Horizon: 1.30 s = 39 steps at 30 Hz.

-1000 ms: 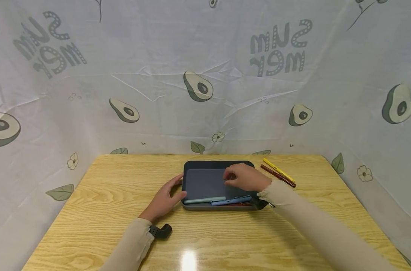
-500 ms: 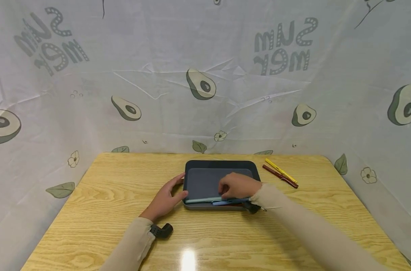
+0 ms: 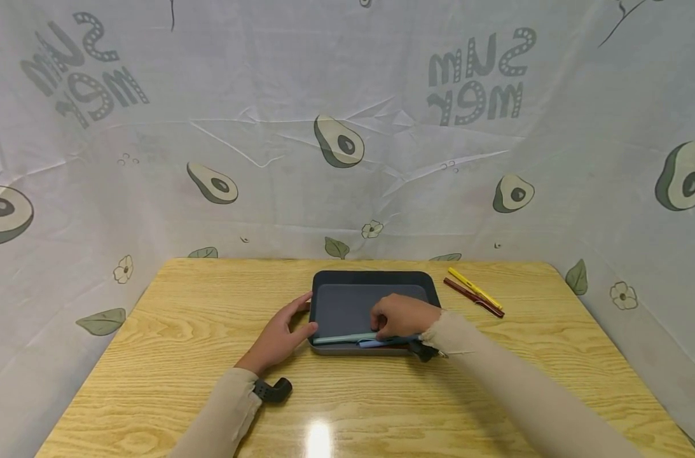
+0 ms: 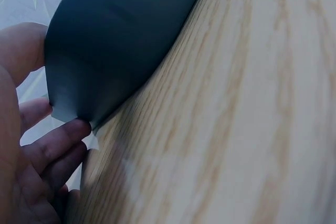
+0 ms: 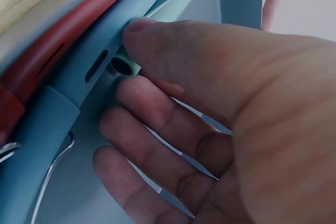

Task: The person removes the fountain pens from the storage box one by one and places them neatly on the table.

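The dark grey tray (image 3: 376,278) stands on the wooden table. My left hand (image 3: 278,337) rests against the tray's left side, thumb near the front corner and fingers farther back, touching its outer wall. Inside, along the front wall, lie a light green pen (image 3: 341,339), a blue pen (image 3: 372,344) and a dark red pen (image 5: 73,32). My right hand (image 3: 405,315) reaches into the tray and pinches the light green pen at its right end. In the right wrist view, its thumb lies against the blue pen too, and the other fingers curve below. The index fingertip is mostly hidden.
A yellow pen (image 3: 474,288) and a brownish-red pen (image 3: 473,297) lie crossed on the table, right of the tray. Behind the table (image 3: 238,292) hangs a pale cloth (image 3: 267,210) printed with avocados.
My right hand has come down from above the tray's middle to the pens at the front wall and now pinches the light green one. My left hand stays at the tray's side.
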{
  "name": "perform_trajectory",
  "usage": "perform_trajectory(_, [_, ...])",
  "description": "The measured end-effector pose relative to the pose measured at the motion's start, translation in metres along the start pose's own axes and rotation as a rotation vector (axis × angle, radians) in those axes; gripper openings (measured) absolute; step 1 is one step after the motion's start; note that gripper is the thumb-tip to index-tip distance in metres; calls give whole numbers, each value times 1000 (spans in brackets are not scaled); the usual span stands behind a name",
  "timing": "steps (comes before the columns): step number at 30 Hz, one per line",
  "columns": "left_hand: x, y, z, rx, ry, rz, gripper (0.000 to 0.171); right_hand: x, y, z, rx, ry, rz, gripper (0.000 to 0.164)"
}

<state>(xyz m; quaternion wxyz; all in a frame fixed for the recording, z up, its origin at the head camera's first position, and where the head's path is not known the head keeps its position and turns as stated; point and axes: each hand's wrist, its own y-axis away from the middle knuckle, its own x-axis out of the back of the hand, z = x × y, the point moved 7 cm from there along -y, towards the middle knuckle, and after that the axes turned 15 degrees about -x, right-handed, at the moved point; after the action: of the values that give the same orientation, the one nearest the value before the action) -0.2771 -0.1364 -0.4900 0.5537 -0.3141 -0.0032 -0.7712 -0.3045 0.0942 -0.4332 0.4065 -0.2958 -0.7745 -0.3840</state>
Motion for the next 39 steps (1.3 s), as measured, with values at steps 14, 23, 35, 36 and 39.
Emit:
perform_trajectory(14, [1, -2, 2, 8, 14, -4, 71, -2, 1, 0, -39, -17, -45, 14])
perform_trajectory(23, [1, -3, 0, 1, 12, -6, 70, 9, 5, 9, -36, -89, 25, 10])
perform_trajectory(35, [2, -2, -1, 8, 8, -1, 71, 24, 10, 22, -32, -175, 182, 5])
perform_trajectory(36, [2, -2, -1, 8, 8, 0, 71, 26, 12, 23, -28, -182, 198, 5])
perform_trajectory(39, [3, -2, -2, 6, 12, 0, 71, 31, 15, 28, -27, -201, 240, 5])
